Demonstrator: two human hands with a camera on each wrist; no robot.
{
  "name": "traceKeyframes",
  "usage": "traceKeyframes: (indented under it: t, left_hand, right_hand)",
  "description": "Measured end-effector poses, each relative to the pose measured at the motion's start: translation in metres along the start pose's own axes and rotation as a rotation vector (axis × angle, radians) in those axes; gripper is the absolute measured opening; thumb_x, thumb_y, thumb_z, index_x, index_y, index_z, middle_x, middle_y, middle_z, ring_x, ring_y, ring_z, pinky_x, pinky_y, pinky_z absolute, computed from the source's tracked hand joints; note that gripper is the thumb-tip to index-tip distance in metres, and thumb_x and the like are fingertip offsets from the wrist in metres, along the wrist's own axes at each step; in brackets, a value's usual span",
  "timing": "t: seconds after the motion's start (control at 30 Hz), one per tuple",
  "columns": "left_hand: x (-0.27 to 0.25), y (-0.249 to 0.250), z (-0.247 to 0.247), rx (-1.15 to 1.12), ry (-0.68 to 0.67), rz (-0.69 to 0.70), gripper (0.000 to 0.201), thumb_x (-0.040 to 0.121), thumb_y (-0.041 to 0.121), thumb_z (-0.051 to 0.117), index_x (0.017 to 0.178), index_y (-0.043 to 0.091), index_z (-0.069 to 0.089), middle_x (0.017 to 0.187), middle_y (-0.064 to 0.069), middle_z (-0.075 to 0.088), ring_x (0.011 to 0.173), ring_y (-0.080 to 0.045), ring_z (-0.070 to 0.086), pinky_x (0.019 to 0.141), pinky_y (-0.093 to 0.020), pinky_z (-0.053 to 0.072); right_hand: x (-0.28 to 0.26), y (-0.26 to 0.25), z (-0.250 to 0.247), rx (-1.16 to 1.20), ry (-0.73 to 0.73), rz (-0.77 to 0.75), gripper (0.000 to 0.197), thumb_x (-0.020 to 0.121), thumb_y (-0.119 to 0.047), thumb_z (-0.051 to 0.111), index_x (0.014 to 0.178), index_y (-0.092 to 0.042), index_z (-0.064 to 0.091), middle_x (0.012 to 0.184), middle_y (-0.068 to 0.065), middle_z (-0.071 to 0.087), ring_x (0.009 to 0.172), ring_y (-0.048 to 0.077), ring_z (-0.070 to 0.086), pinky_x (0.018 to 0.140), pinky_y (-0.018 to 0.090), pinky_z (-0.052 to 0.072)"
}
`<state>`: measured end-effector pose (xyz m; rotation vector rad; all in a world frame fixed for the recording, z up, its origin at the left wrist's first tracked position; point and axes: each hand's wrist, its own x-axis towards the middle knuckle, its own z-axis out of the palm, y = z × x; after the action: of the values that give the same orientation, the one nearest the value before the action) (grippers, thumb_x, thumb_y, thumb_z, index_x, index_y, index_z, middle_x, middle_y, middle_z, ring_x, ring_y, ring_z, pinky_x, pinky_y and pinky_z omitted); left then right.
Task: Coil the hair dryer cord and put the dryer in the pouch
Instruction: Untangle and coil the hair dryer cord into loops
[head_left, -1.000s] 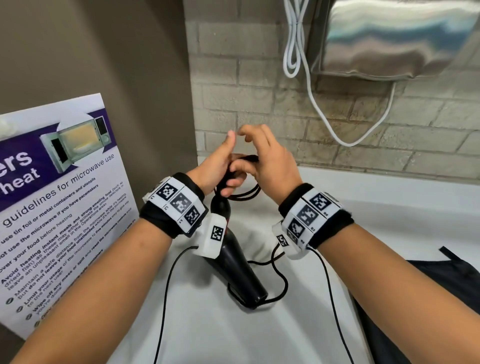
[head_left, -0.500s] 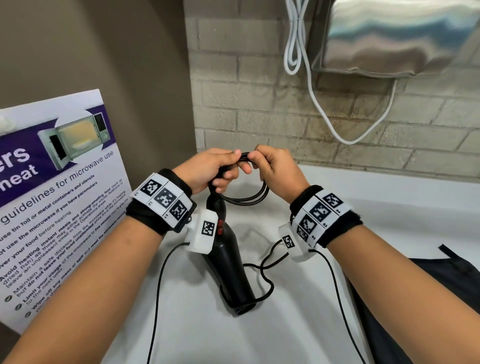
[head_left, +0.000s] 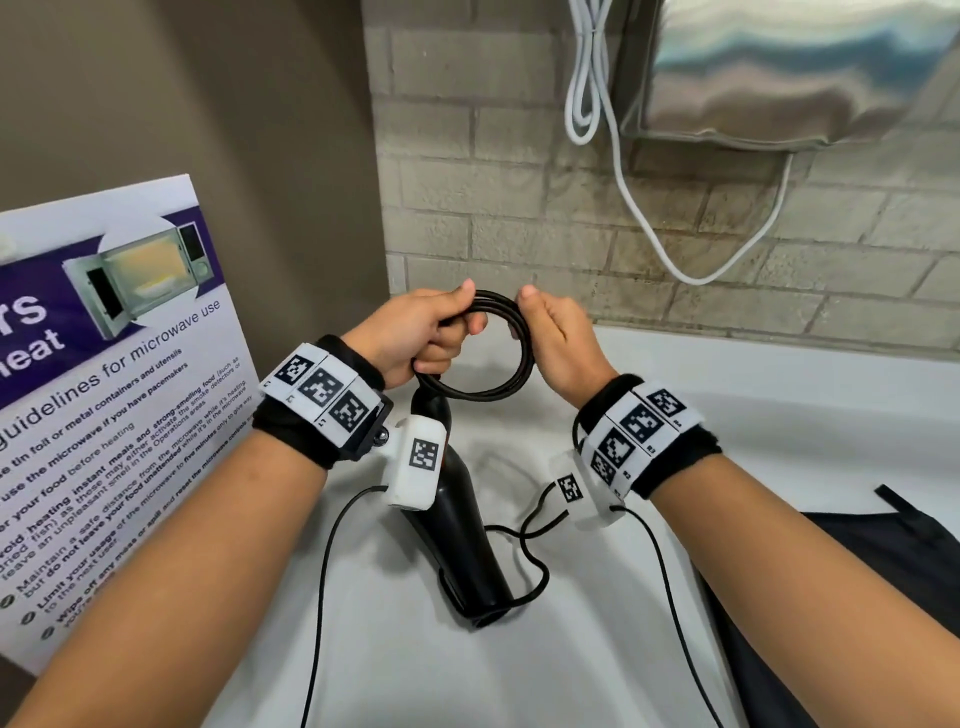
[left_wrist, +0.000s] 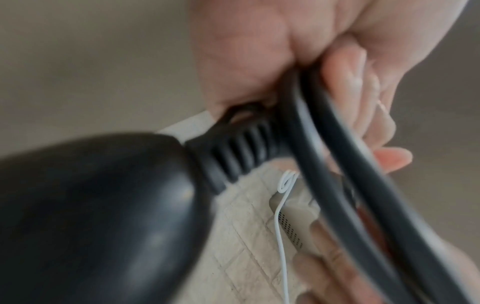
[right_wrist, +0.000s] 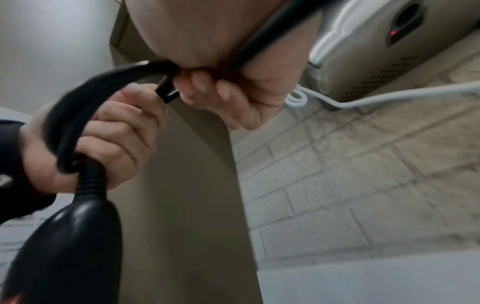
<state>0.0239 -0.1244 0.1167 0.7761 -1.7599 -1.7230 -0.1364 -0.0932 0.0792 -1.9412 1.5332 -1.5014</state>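
Observation:
A black hair dryer (head_left: 462, 525) hangs nozzle-down over the white counter (head_left: 571, 649). Its black cord is gathered into a round coil (head_left: 498, 387) above the handle. My left hand (head_left: 421, 332) grips the left side of the coil where the ribbed cord guard (left_wrist: 233, 152) meets the dryer (left_wrist: 98, 216). My right hand (head_left: 556, 338) pinches the coil's right side, fingers curled round the strands (right_wrist: 166, 90). Loose cord (head_left: 535, 551) trails down by the nozzle. A dark pouch (head_left: 883, 597) lies at the right, partly behind my right forearm.
A microwave guidelines poster (head_left: 104, 395) leans at the left. A metal wall unit (head_left: 789, 73) with a white cable (head_left: 623, 171) hangs on the brick wall behind. Thin black wrist-camera wires (head_left: 322, 597) run down over the counter.
Both hands have closed on the cord and drawn slightly apart, spreading the loops into a wider round coil. The dryer has lifted a little with them.

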Motion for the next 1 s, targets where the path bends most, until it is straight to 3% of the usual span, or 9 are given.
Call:
traceKeyframes:
  t: [0.1, 0.17, 0.4, 0.57, 0.63, 0.7, 0.77, 0.87, 1.0]
  left_hand:
    - [0.001, -0.004, -0.012, -0.196, 0.046, 0.015, 0.042, 0.101, 0.033, 0.023, 0.076, 0.010, 0.049, 0.035, 0.010, 0.025, 0.025, 0.000, 0.018, 0.030, -0.014, 0.013]
    - [0.001, -0.006, -0.018, -0.286, 0.069, 0.030, 0.043, 0.100, 0.032, 0.022, 0.083, 0.008, 0.054, 0.037, 0.008, 0.029, 0.024, -0.001, 0.020, 0.030, -0.014, 0.014]
    - [-0.001, -0.004, -0.032, -0.264, 0.137, 0.038, 0.043, 0.101, 0.027, 0.022, 0.091, 0.006, 0.058, 0.044, 0.007, 0.037, 0.025, -0.001, 0.020, 0.031, -0.014, 0.014]
    - [-0.004, 0.004, -0.037, -0.175, 0.170, 0.050, 0.042, 0.101, 0.026, 0.022, 0.090, 0.007, 0.059, 0.044, 0.009, 0.037, 0.026, -0.001, 0.019, 0.032, -0.015, 0.012]
    - [-0.004, 0.006, -0.038, -0.176, 0.189, 0.060, 0.042, 0.101, 0.026, 0.023, 0.090, 0.007, 0.059, 0.044, 0.009, 0.038, 0.026, -0.001, 0.019, 0.032, -0.015, 0.012]
    - [-0.003, 0.006, -0.037, -0.200, 0.213, 0.079, 0.042, 0.101, 0.025, 0.023, 0.090, 0.007, 0.059, 0.045, 0.009, 0.040, 0.026, -0.001, 0.019, 0.033, -0.015, 0.012]
    - [-0.002, 0.005, -0.035, -0.238, 0.237, 0.101, 0.041, 0.101, 0.024, 0.023, 0.091, 0.007, 0.059, 0.046, 0.009, 0.043, 0.027, -0.002, 0.019, 0.032, -0.015, 0.013]
    - [-0.001, 0.002, -0.032, -0.277, 0.271, 0.143, 0.039, 0.100, 0.022, 0.024, 0.094, 0.007, 0.059, 0.052, 0.009, 0.055, 0.028, -0.003, 0.022, 0.033, -0.014, 0.016]
    - [-0.001, -0.003, -0.021, -0.274, 0.312, 0.172, 0.032, 0.099, 0.017, 0.026, 0.098, 0.007, 0.056, 0.070, 0.003, 0.070, 0.035, -0.004, 0.033, 0.038, -0.015, 0.026]
  right_hand:
    - [-0.024, 0.017, 0.001, -0.055, -0.040, 0.000, 0.040, 0.099, -0.023, 0.030, 0.063, -0.020, 0.047, 0.048, -0.008, 0.043, 0.042, 0.002, 0.046, 0.049, 0.011, 0.033]
    - [-0.042, 0.026, 0.002, -0.150, -0.089, -0.005, 0.033, 0.097, -0.022, 0.032, 0.073, -0.017, 0.054, 0.050, -0.015, 0.041, 0.048, -0.003, 0.049, 0.052, 0.009, 0.034]
    - [-0.061, 0.047, -0.009, -0.245, 0.041, 0.032, 0.031, 0.087, -0.029, 0.038, 0.078, -0.007, 0.059, 0.048, -0.012, 0.040, 0.047, 0.005, 0.039, 0.054, 0.031, 0.036]
    - [-0.052, 0.051, -0.022, -0.287, 0.114, -0.001, 0.017, 0.092, -0.019, 0.052, 0.087, -0.010, 0.065, 0.055, -0.017, 0.046, 0.048, 0.002, 0.041, 0.057, 0.026, 0.036]
    - [-0.049, 0.049, -0.022, -0.338, 0.132, -0.041, 0.019, 0.091, -0.020, 0.054, 0.092, -0.009, 0.069, 0.064, -0.006, 0.061, 0.052, 0.004, 0.049, 0.059, 0.027, 0.041]
    - [-0.050, 0.045, -0.017, -0.455, 0.118, -0.098, 0.028, 0.091, -0.029, 0.049, 0.098, -0.011, 0.070, 0.080, 0.005, 0.072, 0.064, 0.020, 0.064, 0.062, 0.031, 0.052]
    - [-0.054, 0.036, -0.008, -0.626, 0.081, -0.204, 0.038, 0.090, -0.035, 0.039, 0.098, -0.013, 0.069, 0.081, 0.007, 0.073, 0.064, 0.026, 0.068, 0.055, 0.031, 0.055]
    - [-0.061, 0.019, 0.008, -0.839, 0.027, -0.353, 0.038, 0.082, -0.026, 0.035, 0.094, -0.012, 0.069, 0.068, 0.001, 0.069, 0.044, 0.024, 0.061, 0.037, 0.021, 0.042]
    - [-0.065, 0.006, 0.016, -0.883, 0.065, -0.473, 0.036, 0.080, -0.023, 0.039, 0.099, -0.014, 0.068, 0.068, -0.002, 0.065, 0.040, 0.022, 0.058, 0.031, 0.022, 0.038]
